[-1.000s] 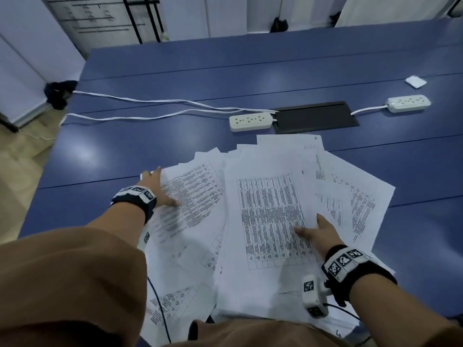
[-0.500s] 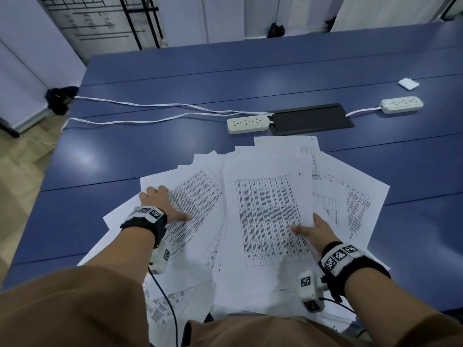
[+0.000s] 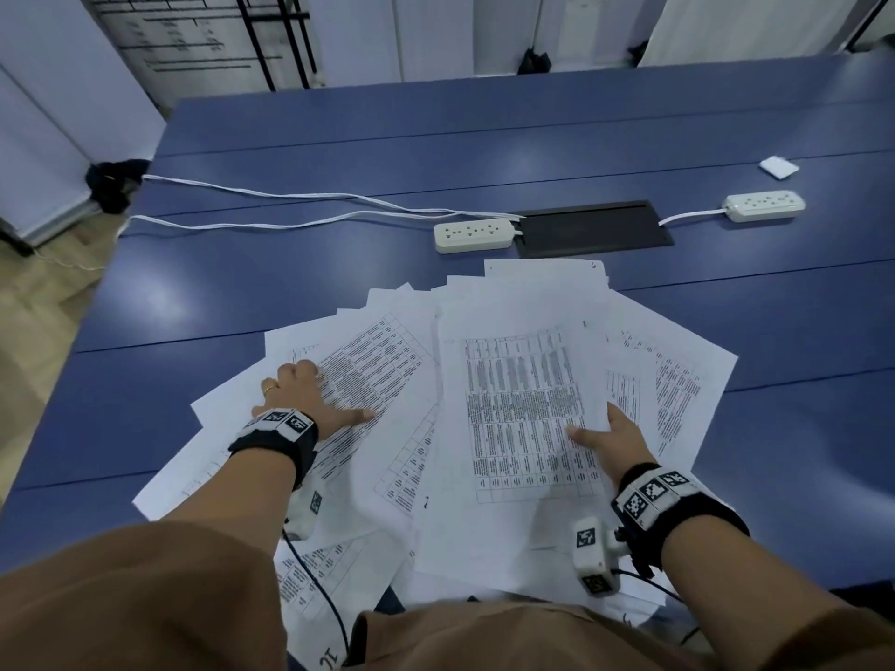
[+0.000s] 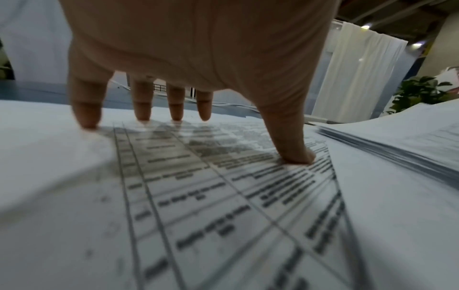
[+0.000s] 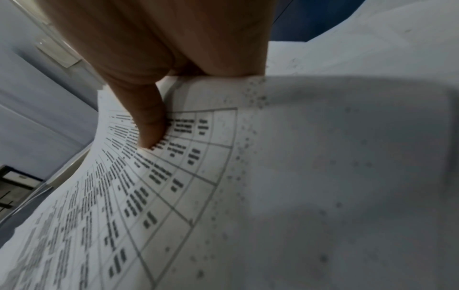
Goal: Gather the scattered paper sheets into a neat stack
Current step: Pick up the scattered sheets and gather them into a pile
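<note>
Several printed paper sheets [image 3: 513, 404] lie fanned and overlapping on the blue table [image 3: 484, 138] in front of me. My left hand [image 3: 310, 394] rests on the left sheets, its fingertips [image 4: 143, 115] and thumb [image 4: 293, 151] pressing down on a printed table page [image 4: 198, 196]. My right hand [image 3: 615, 433] grips the right edge of the middle bundle, thumb [image 5: 149, 127] on top of the printed page [image 5: 198, 176] and fingers hidden beneath it. A thicker layer of sheets [image 4: 397, 149] rises to the right of my left hand.
Two white power strips [image 3: 473, 234] [image 3: 764, 205] flank a black cable hatch [image 3: 593, 230] just beyond the papers. White cables [image 3: 290, 196] run off the table's left edge. A small white scrap [image 3: 777, 166] lies far right. Some sheets overhang the near edge.
My left hand has slid a little toward me over the left sheets, and more paper now shows to its left. My right hand has kept its hold on the middle bundle.
</note>
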The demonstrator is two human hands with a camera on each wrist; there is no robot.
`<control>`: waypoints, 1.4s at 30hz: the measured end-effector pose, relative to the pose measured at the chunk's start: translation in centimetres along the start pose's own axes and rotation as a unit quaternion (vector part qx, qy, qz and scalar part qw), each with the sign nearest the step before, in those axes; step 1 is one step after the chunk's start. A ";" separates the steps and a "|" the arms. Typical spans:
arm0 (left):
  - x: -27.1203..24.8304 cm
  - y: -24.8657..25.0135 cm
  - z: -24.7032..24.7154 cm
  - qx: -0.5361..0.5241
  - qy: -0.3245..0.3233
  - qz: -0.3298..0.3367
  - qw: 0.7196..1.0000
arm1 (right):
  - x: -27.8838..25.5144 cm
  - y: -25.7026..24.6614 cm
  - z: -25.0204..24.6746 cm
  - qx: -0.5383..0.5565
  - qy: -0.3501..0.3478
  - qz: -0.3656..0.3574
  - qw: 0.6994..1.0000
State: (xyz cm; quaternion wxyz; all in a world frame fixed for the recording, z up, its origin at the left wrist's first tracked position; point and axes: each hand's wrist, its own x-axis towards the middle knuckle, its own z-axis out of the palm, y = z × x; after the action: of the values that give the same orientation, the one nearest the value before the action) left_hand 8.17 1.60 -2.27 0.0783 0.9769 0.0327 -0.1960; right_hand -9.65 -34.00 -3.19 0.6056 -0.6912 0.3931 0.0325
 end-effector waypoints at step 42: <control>-1.3 1.2 -2.6 -0.184 -0.190 0.046 0.963 | 0.1 0.8 -2.8 -0.083 0.024 0.039 0.996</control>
State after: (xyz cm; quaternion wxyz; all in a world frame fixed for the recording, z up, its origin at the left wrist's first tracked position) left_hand 8.11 0.78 0.81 0.2701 0.8908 0.0081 -0.3653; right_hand -11.24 -36.45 -3.17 0.5351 -0.7235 0.4300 0.0722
